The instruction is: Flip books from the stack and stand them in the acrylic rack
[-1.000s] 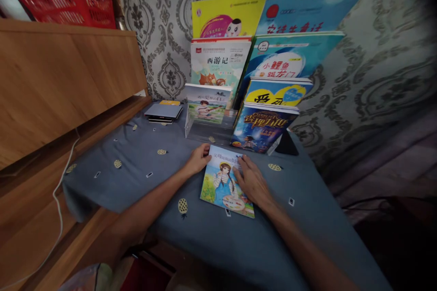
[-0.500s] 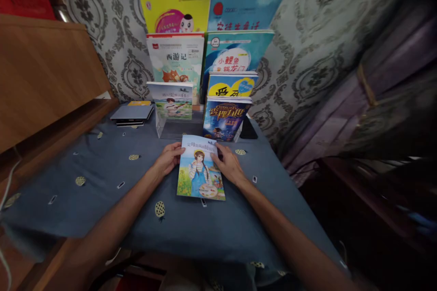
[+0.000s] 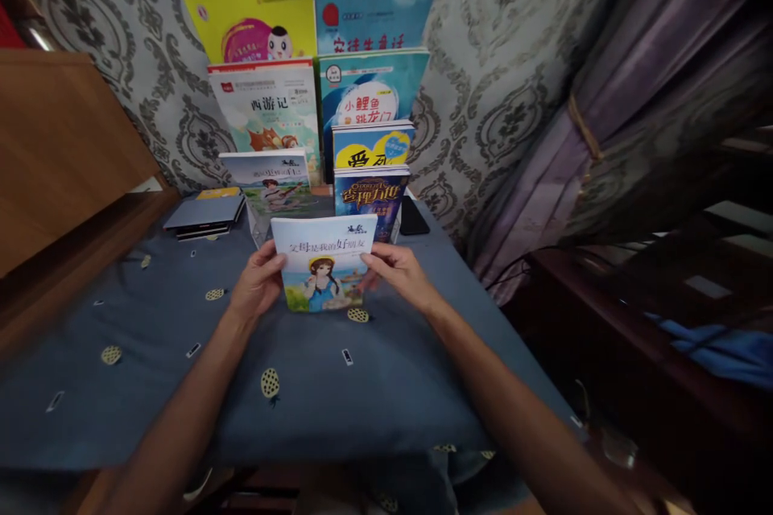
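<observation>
A thin paperback book (image 3: pixel 323 286) with a girl in a yellow hat on its cover is tilted up toward me above the table. My left hand (image 3: pixel 259 282) grips its left edge, thumb on the front. On the opposite edge my right hand (image 3: pixel 395 269) holds it the same way, with some fingers behind the cover. Just beyond it, a clear stand (image 3: pixel 258 224) carries a book with a guitar player (image 3: pixel 274 185) at front left and a dark blue book (image 3: pixel 369 191) at front right. The held book covers part of the stand and of the blue book.
Behind rise taller books, among them a yellow one (image 3: pixel 241 12), a white one (image 3: pixel 266 109) and a teal one (image 3: pixel 374 84). A small stack of books (image 3: pixel 205 212) lies at left, near a wooden cabinet (image 3: pixel 66 153). A black phone (image 3: pixel 414 216) lies right of the stand.
Both hands have raised the book from near the tabletop and tipped its cover more upright, closer to the stand. The whole view has shifted to the right.
</observation>
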### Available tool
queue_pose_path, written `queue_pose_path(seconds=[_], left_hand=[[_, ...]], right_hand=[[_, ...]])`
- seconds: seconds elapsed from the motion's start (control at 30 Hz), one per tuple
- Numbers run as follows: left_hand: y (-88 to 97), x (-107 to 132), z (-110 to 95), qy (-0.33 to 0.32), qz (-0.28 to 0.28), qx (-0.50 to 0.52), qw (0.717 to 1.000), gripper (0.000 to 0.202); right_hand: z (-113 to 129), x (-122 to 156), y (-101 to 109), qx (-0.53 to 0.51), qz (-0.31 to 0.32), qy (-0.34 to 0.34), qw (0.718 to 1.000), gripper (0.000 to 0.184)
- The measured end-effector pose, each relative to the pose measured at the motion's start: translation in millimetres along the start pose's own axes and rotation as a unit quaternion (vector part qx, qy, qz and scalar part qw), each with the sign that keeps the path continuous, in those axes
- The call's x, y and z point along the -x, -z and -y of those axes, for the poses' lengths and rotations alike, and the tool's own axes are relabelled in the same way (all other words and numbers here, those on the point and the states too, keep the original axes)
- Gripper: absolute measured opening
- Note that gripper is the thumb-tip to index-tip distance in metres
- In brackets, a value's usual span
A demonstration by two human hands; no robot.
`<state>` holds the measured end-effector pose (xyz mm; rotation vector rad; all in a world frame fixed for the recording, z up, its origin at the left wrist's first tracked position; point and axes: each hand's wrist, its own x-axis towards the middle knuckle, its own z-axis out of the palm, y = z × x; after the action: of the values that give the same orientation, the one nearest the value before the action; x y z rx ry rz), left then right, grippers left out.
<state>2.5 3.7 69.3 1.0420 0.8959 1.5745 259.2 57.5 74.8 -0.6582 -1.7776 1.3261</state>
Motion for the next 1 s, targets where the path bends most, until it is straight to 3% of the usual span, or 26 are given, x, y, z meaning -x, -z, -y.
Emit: queue_pose_path(seconds=[0.1,0.2,0.33,0.47,0.57,0.67,0.77,0.87,1.0], left_hand=[[5.1,1.6,-11.5,-0.041,0.055,-0.055,0.996,0.045],[11.6,-1.8,-23.0,-0.055,0.178,-0.168,0.968,0.050],[20.3,-7.8,-30.8,-0.012,0.333,-0.320,0.887,0.045],[26.4,-8.4,-27.8,0.018,0.404,-0.450,0.796,0.046],[32.4,-8.7,-21.0,0.035,0.404,-0.517,0.754,0.063],[41.5,-11.1,-9.7,0.048,0.381,-0.553,0.739,0.076],[47.8,-13.5,6.1,0.044,0.357,-0.579,0.731,0.076],[47.9,-14.6,22.4,0.028,0.318,-0.592,0.740,0.072],[48.2,-18.3,36.3,-0.002,0.263,-0.578,0.773,0.065]], right_hand=[[2.8,2.9,-2.7,0.058,-0.030,0.054,0.996,0.038],[-5.5,3.3,-5.0,0.123,-0.045,0.082,0.988,0.032],[-20.8,1.4,-4.0,0.175,0.014,0.094,0.980,0.025],[-28.1,0.9,1.7,0.185,0.085,0.063,0.977,0.021],[-29.1,1.5,5.2,0.179,0.118,0.035,0.976,0.020],[-28.9,2.0,6.7,0.188,0.136,0.018,0.973,0.019],[-28.1,2.1,8.4,0.222,0.148,0.022,0.963,0.020],[-27.2,2.1,11.1,0.278,0.143,0.019,0.950,0.023],[-29.2,2.1,14.0,0.334,0.146,0.022,0.931,0.031]])
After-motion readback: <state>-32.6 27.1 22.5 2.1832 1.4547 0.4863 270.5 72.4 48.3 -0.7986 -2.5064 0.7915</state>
